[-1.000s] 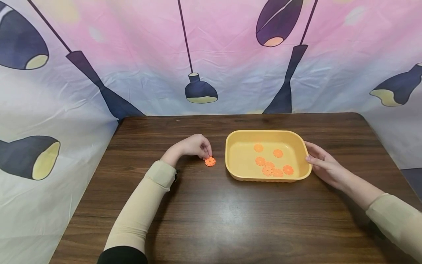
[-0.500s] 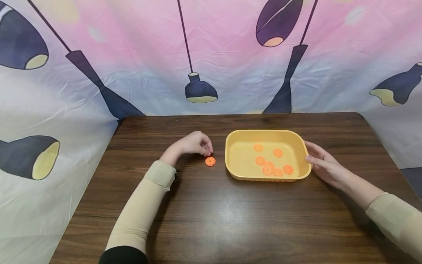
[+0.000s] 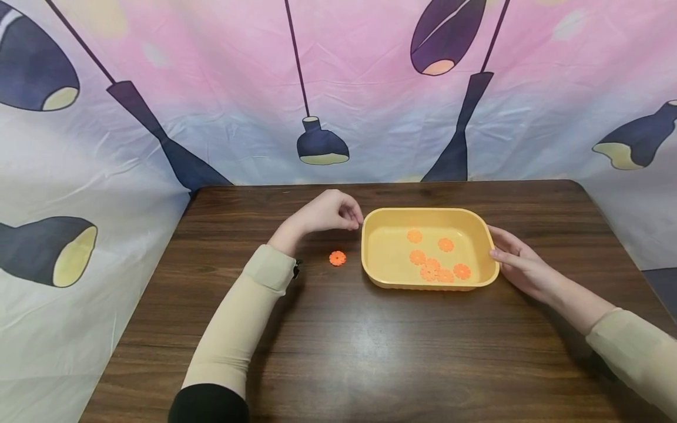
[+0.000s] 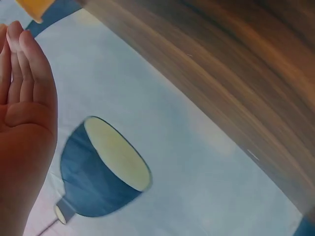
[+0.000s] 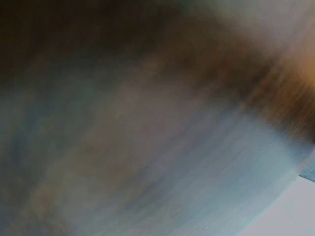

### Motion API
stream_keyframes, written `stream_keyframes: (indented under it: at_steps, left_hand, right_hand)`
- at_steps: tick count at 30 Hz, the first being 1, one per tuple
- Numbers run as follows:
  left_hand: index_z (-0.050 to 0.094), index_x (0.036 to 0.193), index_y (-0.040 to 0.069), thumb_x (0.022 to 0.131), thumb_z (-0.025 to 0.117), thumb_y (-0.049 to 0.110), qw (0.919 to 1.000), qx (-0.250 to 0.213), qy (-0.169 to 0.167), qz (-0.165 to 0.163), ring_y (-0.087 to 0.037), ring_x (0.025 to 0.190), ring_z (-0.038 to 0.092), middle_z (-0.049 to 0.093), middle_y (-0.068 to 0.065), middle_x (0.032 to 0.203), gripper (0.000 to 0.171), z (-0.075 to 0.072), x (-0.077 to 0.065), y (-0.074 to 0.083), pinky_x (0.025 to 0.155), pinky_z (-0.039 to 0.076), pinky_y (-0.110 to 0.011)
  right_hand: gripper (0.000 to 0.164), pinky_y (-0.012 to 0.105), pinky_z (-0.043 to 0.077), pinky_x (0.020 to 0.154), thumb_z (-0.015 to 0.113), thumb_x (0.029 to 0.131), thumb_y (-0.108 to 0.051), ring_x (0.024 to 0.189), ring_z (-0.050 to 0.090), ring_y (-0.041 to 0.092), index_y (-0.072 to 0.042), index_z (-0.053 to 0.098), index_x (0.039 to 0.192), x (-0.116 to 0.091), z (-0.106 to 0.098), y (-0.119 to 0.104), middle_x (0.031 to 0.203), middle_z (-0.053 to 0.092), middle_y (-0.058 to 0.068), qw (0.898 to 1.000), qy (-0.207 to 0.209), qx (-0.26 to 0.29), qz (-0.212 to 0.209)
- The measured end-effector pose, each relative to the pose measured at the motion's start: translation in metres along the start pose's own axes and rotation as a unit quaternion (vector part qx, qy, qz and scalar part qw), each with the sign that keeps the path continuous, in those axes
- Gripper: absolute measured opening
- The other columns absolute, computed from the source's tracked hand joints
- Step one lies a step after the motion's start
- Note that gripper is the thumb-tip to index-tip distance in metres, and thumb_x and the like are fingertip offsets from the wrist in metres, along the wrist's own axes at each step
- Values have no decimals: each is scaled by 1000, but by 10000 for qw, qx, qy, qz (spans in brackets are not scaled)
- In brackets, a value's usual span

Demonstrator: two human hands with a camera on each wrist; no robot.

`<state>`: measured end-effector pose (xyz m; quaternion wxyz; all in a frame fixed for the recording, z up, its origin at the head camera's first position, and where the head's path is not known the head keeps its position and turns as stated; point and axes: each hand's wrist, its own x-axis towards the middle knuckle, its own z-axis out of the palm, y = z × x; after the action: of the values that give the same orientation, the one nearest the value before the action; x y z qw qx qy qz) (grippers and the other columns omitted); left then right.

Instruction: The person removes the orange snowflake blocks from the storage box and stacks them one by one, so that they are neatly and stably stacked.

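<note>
In the head view a small orange flower-shaped disc [image 3: 337,258] lies on the table. Up and to the right of it, my left hand [image 3: 330,211] hovers with loosely bent fingers near the left rim of a yellow plastic basin [image 3: 439,284]. No object shows between those fingers. The left wrist view catches the palm side of the left hand [image 4: 27,93], with a corner of the basin [image 4: 37,7] beyond the fingertips. My right hand [image 3: 520,264] grips the basin's right wall, thumb at the rim. Several orange discs [image 3: 446,245] lie inside the basin, some overlapping.
A dark wooden table [image 3: 402,358] carries everything. Behind it hangs a pink, blue and white cloth [image 3: 370,70] printed with lamps. The right wrist view is mostly a blur.
The left hand has let go of the orange disc, leaving it on the table, and moved up and right toward the basin. The right hand and basin have stayed put.
</note>
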<state>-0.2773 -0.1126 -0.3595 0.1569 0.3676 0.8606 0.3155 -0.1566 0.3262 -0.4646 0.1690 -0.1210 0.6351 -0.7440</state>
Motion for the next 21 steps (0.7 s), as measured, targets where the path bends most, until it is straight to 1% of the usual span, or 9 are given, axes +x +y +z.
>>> stream_keyframes:
  at_steps: [4, 7, 11, 15, 21]
  left_hand:
    - [80, 100, 0, 92, 77, 3, 9994, 24, 176, 282, -20, 86, 75, 80, -11, 97, 9, 5, 14, 12, 83, 62, -29]
    - [80, 103, -1, 93, 77, 2, 9991, 2, 183, 384, -21, 90, 76, 81, -12, 101, 11, 13, 25, 19, 87, 62, -28]
    - [79, 108, -2, 95, 76, 0, 9990, -107, 6, 442, -22, 95, 77, 81, -13, 105, 13, 25, 38, 26, 88, 62, -25]
    - [78, 113, -3, 95, 75, -1, 9986, -167, -221, 454, -22, 99, 78, 81, -14, 108, 18, 37, 50, 30, 90, 61, -22]
    - [77, 119, -2, 97, 75, -1, 9976, -59, -518, 450, -22, 106, 78, 80, -14, 115, 22, 51, 64, 35, 91, 60, -20]
  right_hand:
    - [48, 11, 50, 104, 45, 111, -2, 131, 55, -9, -27, 39, 152, 0, -1, 1, 147, 45, -20, 10000, 65, 12, 73]
    - [48, 10, 49, 104, 45, 111, -3, 132, 54, -10, -26, 38, 153, -1, -1, 2, 148, 43, -19, 9999, 91, -28, 106]
    - [49, 10, 49, 104, 46, 111, -4, 132, 53, -11, -25, 37, 154, -1, 0, 2, 149, 41, -18, 9999, 95, -62, 115]
    - [48, 10, 49, 104, 46, 111, -3, 132, 53, -11, -26, 38, 153, -1, 0, 2, 148, 42, -20, 9999, 73, -45, 96]
    - [49, 10, 49, 105, 45, 111, -2, 133, 53, -10, -26, 39, 153, 0, 0, 1, 148, 44, -21, 10000, 19, -24, 32]
